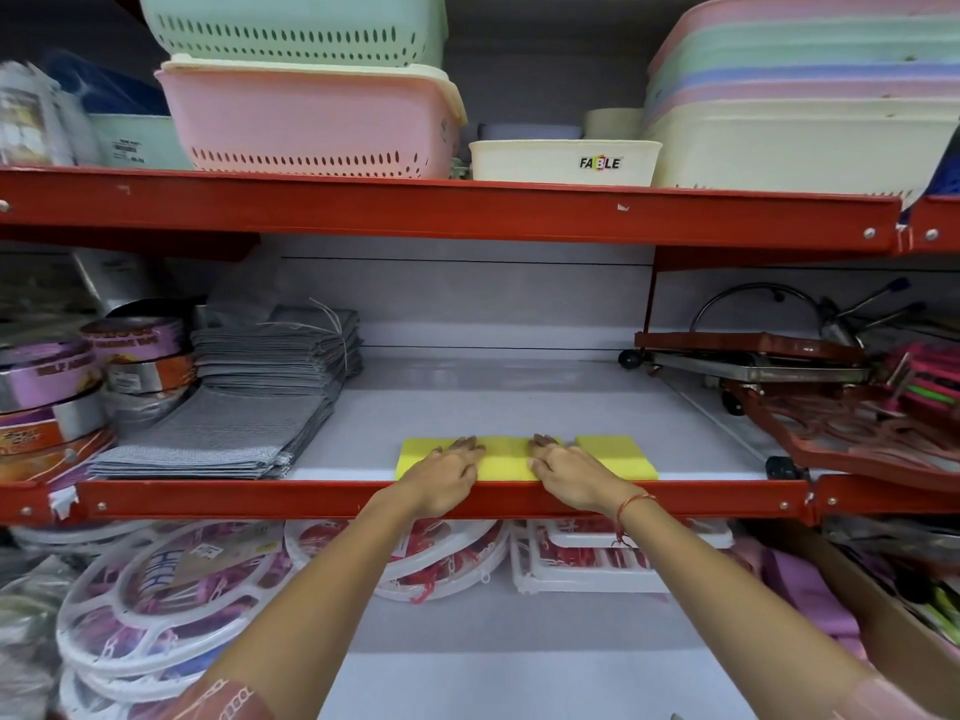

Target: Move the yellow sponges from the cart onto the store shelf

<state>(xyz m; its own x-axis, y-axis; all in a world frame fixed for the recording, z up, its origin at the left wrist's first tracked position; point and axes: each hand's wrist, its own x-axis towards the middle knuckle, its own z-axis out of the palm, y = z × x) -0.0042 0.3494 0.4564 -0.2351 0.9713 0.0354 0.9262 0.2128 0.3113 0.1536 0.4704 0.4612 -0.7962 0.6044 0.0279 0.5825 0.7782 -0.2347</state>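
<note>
Head view shows my fingers [470, 443] spread flat, palms down, gripping nothing, left hand [445, 472] and right hand [569, 472] pressing on the row of yellow sponges [618, 454] at the front edge of the middle shelf [519, 402], just behind its red lip [311, 498]. I judge them light, soft and squashy, best taken by their long sides. Grey cloths [249, 423] lie well left, and the cart is out of sight

We are stretching both arms forward, our left hand [447, 480] and right hand [571, 475] lying palm-down, side by side, fingers extended flat, neither gripping anything.
</note>
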